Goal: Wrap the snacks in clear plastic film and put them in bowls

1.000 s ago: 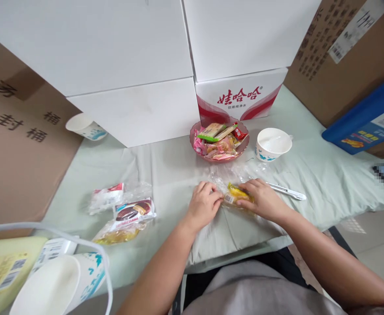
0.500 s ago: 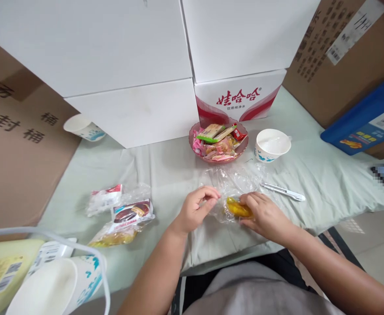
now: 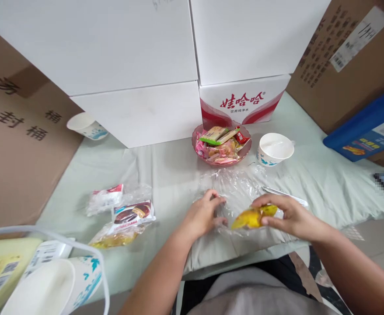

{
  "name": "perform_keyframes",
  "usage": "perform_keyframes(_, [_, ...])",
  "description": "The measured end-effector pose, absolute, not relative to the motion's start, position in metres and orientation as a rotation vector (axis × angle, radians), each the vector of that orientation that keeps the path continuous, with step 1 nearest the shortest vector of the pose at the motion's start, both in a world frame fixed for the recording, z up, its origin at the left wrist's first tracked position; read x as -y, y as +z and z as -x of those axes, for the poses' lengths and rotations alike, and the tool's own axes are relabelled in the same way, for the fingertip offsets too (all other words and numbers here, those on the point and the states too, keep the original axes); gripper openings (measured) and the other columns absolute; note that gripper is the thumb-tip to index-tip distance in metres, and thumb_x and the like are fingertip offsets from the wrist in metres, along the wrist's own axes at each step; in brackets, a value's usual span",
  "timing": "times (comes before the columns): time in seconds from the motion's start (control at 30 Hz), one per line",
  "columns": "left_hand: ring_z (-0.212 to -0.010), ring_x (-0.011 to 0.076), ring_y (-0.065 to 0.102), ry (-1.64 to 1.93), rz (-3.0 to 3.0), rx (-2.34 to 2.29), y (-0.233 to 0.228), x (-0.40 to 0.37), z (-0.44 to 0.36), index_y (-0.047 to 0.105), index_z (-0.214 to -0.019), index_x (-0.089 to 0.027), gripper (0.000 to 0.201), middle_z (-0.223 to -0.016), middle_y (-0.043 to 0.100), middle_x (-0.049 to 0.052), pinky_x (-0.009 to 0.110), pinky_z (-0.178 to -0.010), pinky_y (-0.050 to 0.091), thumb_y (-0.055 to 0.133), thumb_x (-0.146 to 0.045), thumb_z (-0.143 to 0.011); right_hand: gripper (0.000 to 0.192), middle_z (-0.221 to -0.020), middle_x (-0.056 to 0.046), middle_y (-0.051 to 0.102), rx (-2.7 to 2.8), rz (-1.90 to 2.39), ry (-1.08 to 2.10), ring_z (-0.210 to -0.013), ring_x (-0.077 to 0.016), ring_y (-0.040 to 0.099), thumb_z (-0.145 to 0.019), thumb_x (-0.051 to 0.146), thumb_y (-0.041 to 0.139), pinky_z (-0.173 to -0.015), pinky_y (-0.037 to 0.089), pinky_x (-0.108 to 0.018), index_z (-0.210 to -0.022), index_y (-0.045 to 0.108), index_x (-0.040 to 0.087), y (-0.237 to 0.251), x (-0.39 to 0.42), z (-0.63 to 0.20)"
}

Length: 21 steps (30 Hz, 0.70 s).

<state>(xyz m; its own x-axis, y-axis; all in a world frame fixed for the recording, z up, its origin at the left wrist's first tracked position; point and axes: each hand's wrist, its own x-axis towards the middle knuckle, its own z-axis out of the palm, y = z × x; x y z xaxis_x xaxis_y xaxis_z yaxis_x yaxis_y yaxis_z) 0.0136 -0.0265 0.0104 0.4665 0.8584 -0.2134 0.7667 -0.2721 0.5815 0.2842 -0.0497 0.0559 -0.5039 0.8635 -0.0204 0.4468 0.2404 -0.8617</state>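
With the right hand (image 3: 290,217) nearly closed, pinching the yellow packet (image 3: 247,218) on the near side of the pink bowl (image 3: 226,163); with the left hand (image 3: 203,214) half-curled at the clear plastic (image 3: 239,184), can't tell if gripping. Just swung the packet rightward, so probably looser from that plastic now.

You worked with two bare hands (image 3: 203,214) amid one yellow packet (image 3: 249,218), three other packets (image 3: 133,214) to your left, three paper cups (image 3: 267,159), one white cutter (image 3: 298,200) and one pink bowl (image 3: 224,163), its heaped snacks (image 3: 224,148) overlapping too closely to count. Four white boxes (image 3: 136,116), two brown cartons (image 3: 11,153), one blue container (image 3: 372,129) and one pale yellow container (image 3: 21,250) surrounded you.
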Motion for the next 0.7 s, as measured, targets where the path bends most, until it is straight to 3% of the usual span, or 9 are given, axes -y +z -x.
perform_keyframes(0.17, [-0.09,0.022,0.065,0.101,-2.076,-1.37,0.015,0.025,-0.015,0.059,-0.125,-0.029,0.065,-0.136,0.047,0.006,0.039,-0.086,0.053,0.081,-0.042,-0.066,0.027,-0.114,-0.004,0.068,1.744,1.135,0.575,-0.106,-0.0236,0.063,-0.089,0.037,0.061,-0.093,0.05,-0.044,-0.115,0.061,0.03,0.071,-0.004,-0.281])
perform_keyframes(0.33, [-0.105,0.026,0.063,0.149,-2.073,-1.343,0.013,0.023,-0.012,0.057,-0.128,-0.029,0.061,-0.135,0.049,0.005,0.04,-0.093,0.051,0.077,-0.038,-0.071,0.025,-0.115,-0.002,0.07,2.225,1.23,-0.119,-0.128,-0.0315,0.045,-0.089,0.017,0.053,-0.108,0.023,-0.061,-0.103,0.07,0.029,0.081,-0.078,-0.268])
perform_keyframes(0.4, [-0.107,0.0258,0.062,0.155,-2.076,-1.335,0.012,0.022,-0.011,0.057,-0.128,-0.028,0.059,-0.134,0.05,0.005,0.039,-0.094,0.051,0.076,-0.037,-0.073,0.032,-0.117,-0.004,0.069,2.433,1.287,-0.224,-0.13,-0.0343,0.04,-0.085,0.01,0.051,-0.106,0.021,-0.062,-0.102,0.072,0.027,0.076,-0.103,-0.263])
perform_keyframes(0.5, [-0.106,0.0254,0.063,0.157,-2.079,-1.328,0.013,0.021,-0.011,0.057,-0.128,-0.027,0.057,-0.133,0.051,0.005,0.039,-0.093,0.051,0.075,-0.035,-0.074,0.033,-0.124,-0.009,0.065,2.619,1.259,-0.264,-0.132,-0.0342,0.038,-0.084,0.009,0.053,-0.103,0.031,-0.054,-0.106,0.074,0.023,0.064,-0.127,-0.255])
perform_keyframes(0.7, [-0.089,0.0193,0.065,0.234,-2.091,-1.317,0.01,0.022,-0.011,0.061,-0.123,-0.025,0.048,-0.129,0.055,0.006,0.036,-0.084,0.053,0.072,-0.032,-0.077,0.032,-0.131,-0.011,0.06,2.531,1.114,-0.136,-0.137,-0.0321,0.036,-0.089,0.014,0.05,-0.107,0.032,-0.051,-0.115,0.069,0.019,0.055,-0.114,-0.245])
